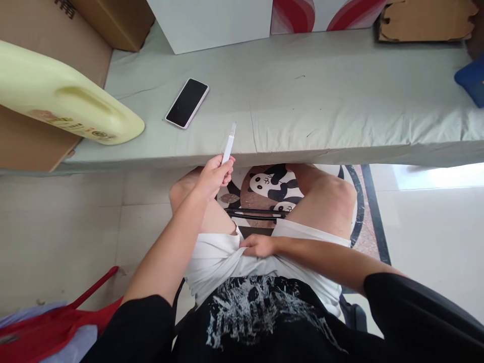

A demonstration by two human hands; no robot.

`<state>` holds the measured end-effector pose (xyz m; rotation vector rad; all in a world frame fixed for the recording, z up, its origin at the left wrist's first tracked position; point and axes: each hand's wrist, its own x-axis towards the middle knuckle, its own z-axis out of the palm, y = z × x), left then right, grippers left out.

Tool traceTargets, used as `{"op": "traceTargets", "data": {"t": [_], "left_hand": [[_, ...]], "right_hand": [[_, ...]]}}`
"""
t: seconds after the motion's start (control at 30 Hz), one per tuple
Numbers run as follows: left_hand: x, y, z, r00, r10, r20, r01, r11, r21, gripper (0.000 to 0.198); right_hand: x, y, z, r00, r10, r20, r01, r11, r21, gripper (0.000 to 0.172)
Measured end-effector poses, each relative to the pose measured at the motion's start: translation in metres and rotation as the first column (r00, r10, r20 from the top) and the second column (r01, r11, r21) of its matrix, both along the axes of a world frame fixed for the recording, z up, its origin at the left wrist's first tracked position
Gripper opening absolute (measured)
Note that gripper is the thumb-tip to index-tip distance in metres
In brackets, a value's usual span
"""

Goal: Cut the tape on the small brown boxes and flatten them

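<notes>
My left hand (pixel 214 177) is closed around the lower end of a slim white utility knife (pixel 229 143), whose tip points up over the front edge of the grey-green covered bench (pixel 321 106). My right hand (pixel 259 246) rests on my lap with its fingers curled into the fabric of my white shorts (pixel 215 259). A black phone (pixel 187 102) lies face up on the bench, up and left of the knife.
A pale yellow plastic jug (pixel 64 98) lies on cardboard boxes (pixel 45 141) at the left. A white box (pixel 212 22), a red-patterned panel (pixel 293 14) and cardboard (pixel 425 20) stand at the back. A blue object (pixel 472 78) sits far right. A panda-print mat (pixel 270 187) lies between my knees; a red plastic thing (pixel 56 322) lies lower left.
</notes>
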<state>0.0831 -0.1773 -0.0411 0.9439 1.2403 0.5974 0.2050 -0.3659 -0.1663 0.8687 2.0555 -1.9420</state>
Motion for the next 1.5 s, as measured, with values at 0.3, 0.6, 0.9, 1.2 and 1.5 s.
{"op": "traceTargets", "data": {"t": [0.3, 0.6, 0.9, 1.2, 1.5], "left_hand": [[-0.005, -0.007, 0.006, 1.0, 0.0, 0.008, -0.001, 1.0, 0.025, 0.008], [-0.011, -0.011, 0.012, 0.997, -0.043, 0.058, 0.041, 0.999, 0.029, 0.011], [-0.02, -0.016, 0.03, 0.984, -0.075, 0.163, 0.068, 0.997, 0.045, 0.009], [-0.011, 0.04, 0.035, 0.973, -0.23, 0.027, 0.22, 0.956, 0.194, 0.013], [-0.025, 0.251, 0.062, 0.865, 0.059, -0.498, 0.232, 0.834, 0.501, 0.014]], "right_hand": [[-0.006, 0.061, -0.016, 0.971, -0.079, 0.224, 0.061, 0.994, 0.086, 0.04], [-0.037, 0.013, -0.008, 0.87, -0.385, 0.309, 0.257, 0.888, 0.383, 0.042], [0.016, 0.036, 0.079, 0.613, -0.738, -0.282, 0.786, 0.533, 0.312, 0.035], [-0.002, 0.214, 0.124, 0.282, -0.872, -0.401, 0.929, 0.353, -0.114, 0.052], [0.028, 0.23, 0.102, -0.06, -0.931, -0.359, 0.991, -0.014, -0.13, 0.036]]}}
